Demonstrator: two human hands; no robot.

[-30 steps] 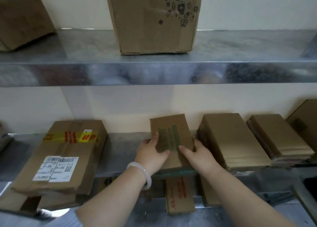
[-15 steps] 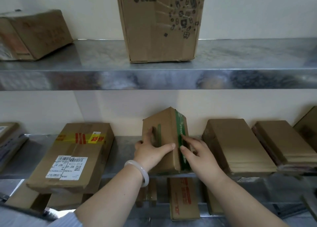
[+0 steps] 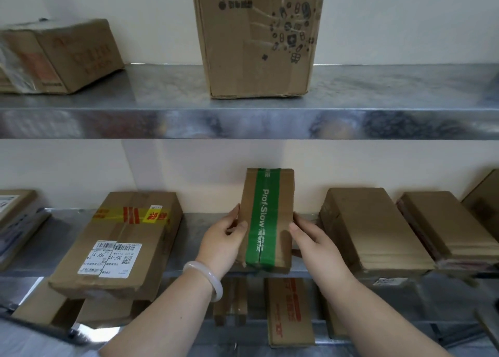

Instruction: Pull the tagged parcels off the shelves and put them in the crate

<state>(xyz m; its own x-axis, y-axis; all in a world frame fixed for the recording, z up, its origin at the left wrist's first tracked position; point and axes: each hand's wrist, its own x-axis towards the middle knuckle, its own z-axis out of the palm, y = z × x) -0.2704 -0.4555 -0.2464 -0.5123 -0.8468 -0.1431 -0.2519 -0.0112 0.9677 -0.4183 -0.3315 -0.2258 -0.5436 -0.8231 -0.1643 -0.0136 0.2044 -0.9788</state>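
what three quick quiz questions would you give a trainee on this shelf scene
1. True or false: the left hand and the right hand both grip the green-taped parcel.
2. The box with white barcode labels lies: A) left of that parcel, B) right of it, C) on the upper shelf.
3. Fill in: the tall printed box stands on the ___ shelf.
Key: 1 true; 2 A; 3 upper.

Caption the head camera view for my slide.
Left hand and right hand hold a green-taped parcel by its sides at the metal shelf.
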